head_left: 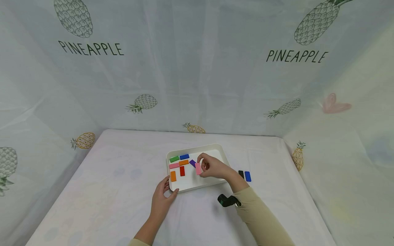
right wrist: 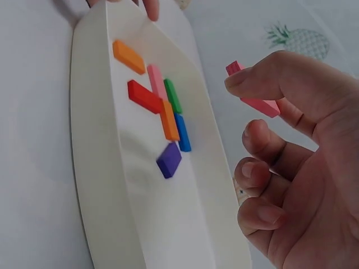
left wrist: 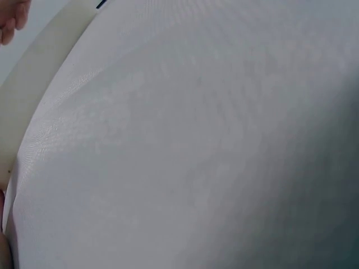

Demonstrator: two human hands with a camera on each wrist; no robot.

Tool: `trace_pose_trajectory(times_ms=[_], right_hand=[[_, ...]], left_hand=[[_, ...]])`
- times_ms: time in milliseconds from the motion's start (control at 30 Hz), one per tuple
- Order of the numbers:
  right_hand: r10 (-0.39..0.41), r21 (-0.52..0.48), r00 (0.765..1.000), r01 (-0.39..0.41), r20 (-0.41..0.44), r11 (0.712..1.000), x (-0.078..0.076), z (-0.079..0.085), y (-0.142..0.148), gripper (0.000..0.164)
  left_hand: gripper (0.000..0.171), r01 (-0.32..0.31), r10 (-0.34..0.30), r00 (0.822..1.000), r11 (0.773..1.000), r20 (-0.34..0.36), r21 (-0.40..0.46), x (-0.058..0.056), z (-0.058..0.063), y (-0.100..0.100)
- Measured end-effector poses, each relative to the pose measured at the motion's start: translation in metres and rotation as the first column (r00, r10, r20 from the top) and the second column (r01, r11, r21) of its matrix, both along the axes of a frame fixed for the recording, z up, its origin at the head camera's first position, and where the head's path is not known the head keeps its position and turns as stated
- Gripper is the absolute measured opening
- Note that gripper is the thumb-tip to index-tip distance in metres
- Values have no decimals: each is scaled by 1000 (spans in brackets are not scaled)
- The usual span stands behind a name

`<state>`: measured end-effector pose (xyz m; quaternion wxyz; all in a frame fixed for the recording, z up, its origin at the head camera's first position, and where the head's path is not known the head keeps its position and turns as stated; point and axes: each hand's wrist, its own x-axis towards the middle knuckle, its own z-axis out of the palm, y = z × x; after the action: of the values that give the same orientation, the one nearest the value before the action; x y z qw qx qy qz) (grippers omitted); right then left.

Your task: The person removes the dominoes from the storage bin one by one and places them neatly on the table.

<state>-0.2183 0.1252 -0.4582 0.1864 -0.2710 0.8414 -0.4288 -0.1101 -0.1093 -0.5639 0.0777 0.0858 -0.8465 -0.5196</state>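
Between thumb and forefinger, my right hand (head_left: 214,167) pinches a pink block (right wrist: 261,103) above the white tray (head_left: 197,187). With thumb and fingers, my left hand (head_left: 163,197) holds the tray's near left corner. Inside the tray lie a green block (head_left: 174,159), a blue block (head_left: 184,156), another pink block (head_left: 174,165), an orange block (head_left: 183,163), a red block (head_left: 182,171), a second orange block (head_left: 173,176) and a purple block (right wrist: 169,160). The left wrist view mostly shows cloth, with the tray's side along its left.
Right of the tray, a black block (head_left: 241,174) and a blue block (head_left: 248,176) lie on the white cloth (head_left: 123,191). A black strap-like piece (head_left: 228,200) sticks out from the right wrist. Pineapple-printed curtains (head_left: 197,75) surround the table.
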Motion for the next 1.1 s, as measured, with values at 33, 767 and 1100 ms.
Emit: trace_pose_trajectory(times_ms=[33, 767, 1100], right_hand=[[2, -5, 1000, -2, -2, 1000, 0, 1, 3, 43], [-3, -4, 999, 2, -47, 1000, 4, 12, 99, 41], [-51, 52, 998, 52, -26, 997, 7, -1, 143, 40]], left_hand=[[71, 5, -5, 1000, 1000, -6, -1, 0, -1, -1], [71, 20, -20, 1000, 999, 18, 27, -2, -3, -2], [70, 24, -24, 1000, 999, -2, 29, -2, -5, -3]])
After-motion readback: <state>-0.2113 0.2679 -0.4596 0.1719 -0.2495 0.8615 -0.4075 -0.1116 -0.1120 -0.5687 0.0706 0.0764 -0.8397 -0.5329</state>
